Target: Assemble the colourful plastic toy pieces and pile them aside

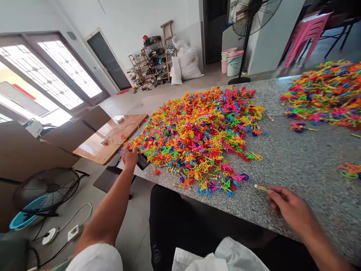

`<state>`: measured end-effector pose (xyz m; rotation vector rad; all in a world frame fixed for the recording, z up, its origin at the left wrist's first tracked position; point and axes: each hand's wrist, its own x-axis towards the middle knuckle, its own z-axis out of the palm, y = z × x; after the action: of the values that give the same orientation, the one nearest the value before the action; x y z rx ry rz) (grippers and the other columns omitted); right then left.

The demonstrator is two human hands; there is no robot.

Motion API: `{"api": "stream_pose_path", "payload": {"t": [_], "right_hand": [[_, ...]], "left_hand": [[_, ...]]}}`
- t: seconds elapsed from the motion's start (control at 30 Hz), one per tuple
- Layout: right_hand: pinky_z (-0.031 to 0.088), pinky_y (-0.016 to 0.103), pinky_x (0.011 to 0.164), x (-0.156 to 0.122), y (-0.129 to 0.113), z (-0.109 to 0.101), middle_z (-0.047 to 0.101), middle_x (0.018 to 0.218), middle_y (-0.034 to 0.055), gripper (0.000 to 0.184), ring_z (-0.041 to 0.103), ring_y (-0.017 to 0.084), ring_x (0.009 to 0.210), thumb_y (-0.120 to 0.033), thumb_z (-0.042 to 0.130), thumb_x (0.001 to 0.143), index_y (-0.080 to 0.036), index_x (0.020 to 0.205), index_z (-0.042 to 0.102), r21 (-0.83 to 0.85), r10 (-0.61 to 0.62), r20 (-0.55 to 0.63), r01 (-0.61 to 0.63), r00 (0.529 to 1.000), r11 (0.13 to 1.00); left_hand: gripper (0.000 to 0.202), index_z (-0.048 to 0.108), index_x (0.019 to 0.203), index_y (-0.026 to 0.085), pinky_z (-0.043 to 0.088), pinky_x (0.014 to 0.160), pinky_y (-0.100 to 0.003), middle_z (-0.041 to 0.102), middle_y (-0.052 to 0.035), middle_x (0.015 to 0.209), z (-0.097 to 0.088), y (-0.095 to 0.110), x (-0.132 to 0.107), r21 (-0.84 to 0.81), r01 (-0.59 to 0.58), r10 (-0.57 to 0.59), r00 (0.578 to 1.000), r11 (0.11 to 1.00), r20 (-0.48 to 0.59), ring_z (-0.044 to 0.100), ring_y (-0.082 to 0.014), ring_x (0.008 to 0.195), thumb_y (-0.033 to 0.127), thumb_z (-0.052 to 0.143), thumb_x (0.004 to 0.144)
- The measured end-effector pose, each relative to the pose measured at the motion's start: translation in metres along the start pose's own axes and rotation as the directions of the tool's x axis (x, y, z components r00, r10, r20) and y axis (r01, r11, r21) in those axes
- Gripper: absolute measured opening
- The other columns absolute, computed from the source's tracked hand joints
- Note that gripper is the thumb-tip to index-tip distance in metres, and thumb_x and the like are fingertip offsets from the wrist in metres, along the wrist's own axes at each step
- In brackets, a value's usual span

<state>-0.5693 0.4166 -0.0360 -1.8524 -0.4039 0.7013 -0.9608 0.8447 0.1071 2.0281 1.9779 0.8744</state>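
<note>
Head camera, looking down along both my arms. My left hand (130, 156) is stretched far out and sits at the near-left corner of the big pile (197, 131) of bright plastic pieces. I see only its back, with the fingers curled down into the pile's edge, so I cannot tell if anything is in its grasp. Just beside that hand, on its right, a flat black grid (142, 161) lies touching the pile.

My right hand (290, 210) is close to me, low over the stone table (296, 158). Its fingers are drawn together in a narrow pinch on the near end of a thin green stick (261, 187). The stick points away from the fingertips to the left and lies almost flat on the stone. Just beyond its tip are the nearest loose pieces of the big pile, in pink, blue and yellow.

Well beyond my right hand, at the far edge, a second pile (324, 90) spreads out, apart from the first. A few stray pieces (349, 171) lie to that hand's right. Out past my left hand stands a wooden table (109, 137), and below that arm a floor fan (45, 192) sits on the tiles.
</note>
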Motion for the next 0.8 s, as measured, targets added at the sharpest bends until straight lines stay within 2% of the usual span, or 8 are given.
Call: {"api": "stream_pose_path", "payload": {"t": [0.07, 0.17, 0.23, 0.3, 0.4, 0.53, 0.63, 0.8], "right_hand": [[0.051, 0.032, 0.049, -0.009, -0.006, 0.011, 0.072, 0.073, 0.0056, 0.039, 0.06, 0.018, 0.054, -0.054, 0.071, 0.076, -0.021, 0.097, 0.071, 0.024, -0.012, 0.037, 0.011, 0.999, 1.0], [0.051, 0.029, 0.052, -0.029, -0.015, 0.025, 0.072, 0.077, 0.005, 0.037, 0.059, 0.016, 0.055, -0.053, 0.066, 0.084, -0.021, 0.101, 0.069, 0.028, -0.061, 0.132, 0.058, 0.989, 0.998], [0.05, 0.029, 0.053, -0.044, -0.022, 0.037, 0.073, 0.079, 0.0042, 0.034, 0.059, 0.016, 0.055, -0.051, 0.061, 0.089, -0.022, 0.104, 0.068, -0.004, -0.083, 0.232, 0.087, 0.969, 0.996], [0.05, 0.029, 0.056, -0.059, -0.029, 0.054, 0.074, 0.079, 0.0028, 0.029, 0.061, 0.017, 0.058, -0.048, 0.057, 0.092, -0.023, 0.104, 0.068, -0.065, -0.12, 0.343, 0.151, 0.932, 0.986], [0.05, 0.03, 0.064, -0.074, -0.04, 0.089, 0.074, 0.08, 0.0015, 0.02, 0.068, 0.019, 0.069, -0.04, 0.054, 0.096, -0.025, 0.099, 0.067, -0.15, -0.243, 0.492, 0.356, 0.836, 0.923], [0.051, 0.032, 0.075, -0.073, -0.044, 0.137, 0.077, 0.093, 0.0042, 0.018, 0.074, 0.023, 0.087, -0.026, 0.048, 0.098, -0.025, 0.101, 0.066, -0.222, -0.43, 0.541, 0.616, 0.723, 0.756], [0.051, 0.033, 0.078, -0.054, -0.037, 0.149, 0.078, 0.098, 0.0072, 0.02, 0.075, 0.026, 0.092, -0.023, 0.047, 0.099, -0.024, 0.107, 0.066, -0.337, -0.493, 0.465, 0.662, 0.735, 0.67], [0.052, 0.034, 0.078, -0.003, -0.03, 0.128, 0.079, 0.097, 0.0088, 0.02, 0.076, 0.027, 0.09, -0.026, 0.05, 0.099, -0.022, 0.111, 0.066, -0.457, -0.516, 0.302, 0.597, 0.801, 0.659]], "left_hand": [[0.032, 0.062, 0.117, 0.015, 0.05, 0.099, -0.042, 0.068, -0.0141, 0.114, 0.017, 0.007, -0.038, -0.017, -0.165, 0.164, 0.986, 0.986, -0.026, 0.064, -0.0252, 0.103, 0.034, 0.056, 0.093], [0.023, 0.07, 0.103, 0.022, 0.051, 0.095, -0.035, 0.071, -0.0075, 0.103, 0.035, 0.011, -0.115, -0.142, -0.498, 0.518, 0.824, 0.856, 0.23, 0.067, -0.0214, 0.094, 0.038, 0.054, 0.097], [0.024, 0.072, 0.108, 0.026, 0.052, 0.094, -0.034, 0.072, -0.0057, 0.104, 0.042, 0.009, -0.161, -0.202, -0.541, 0.575, 0.728, 0.816, 0.373, 0.068, -0.0209, 0.095, 0.042, 0.057, 0.098], [0.031, 0.07, 0.12, 0.028, 0.053, 0.094, -0.035, 0.07, -0.0064, 0.117, 0.048, 0.004, -0.192, -0.196, -0.514, 0.543, 0.718, 0.835, 0.434, 0.069, -0.0225, 0.103, 0.046, 0.062, 0.096], [0.05, 0.063, 0.135, 0.03, 0.052, 0.099, -0.039, 0.066, -0.0078, 0.129, 0.059, 0.001, -0.209, -0.134, -0.492, 0.496, 0.744, 0.86, 0.448, 0.066, -0.0272, 0.116, 0.054, 0.068, 0.091], [0.05, 0.059, 0.139, 0.028, 0.05, 0.103, -0.042, 0.067, -0.0082, 0.124, 0.074, 0.008, -0.211, -0.119, -0.575, 0.562, 0.701, 0.81, 0.439, 0.063, -0.0282, 0.118, 0.051, 0.066, 0.094], [0.043, 0.06, 0.137, 0.028, 0.05, 0.104, -0.04, 0.066, -0.0082, 0.125, 0.088, 0.021, -0.22, -0.14, -0.632, 0.627, 0.666, 0.762, 0.404, 0.061, -0.0265, 0.119, 0.046, 0.062, 0.098], [0.037, 0.064, 0.128, 0.024, 0.048, 0.104, -0.042, 0.066, -0.0108, 0.122, 0.119, 0.068, -0.241, -0.128, -0.673, 0.658, 0.636, 0.728, 0.402, 0.06, -0.0281, 0.117, 0.045, 0.062, 0.097]]}}
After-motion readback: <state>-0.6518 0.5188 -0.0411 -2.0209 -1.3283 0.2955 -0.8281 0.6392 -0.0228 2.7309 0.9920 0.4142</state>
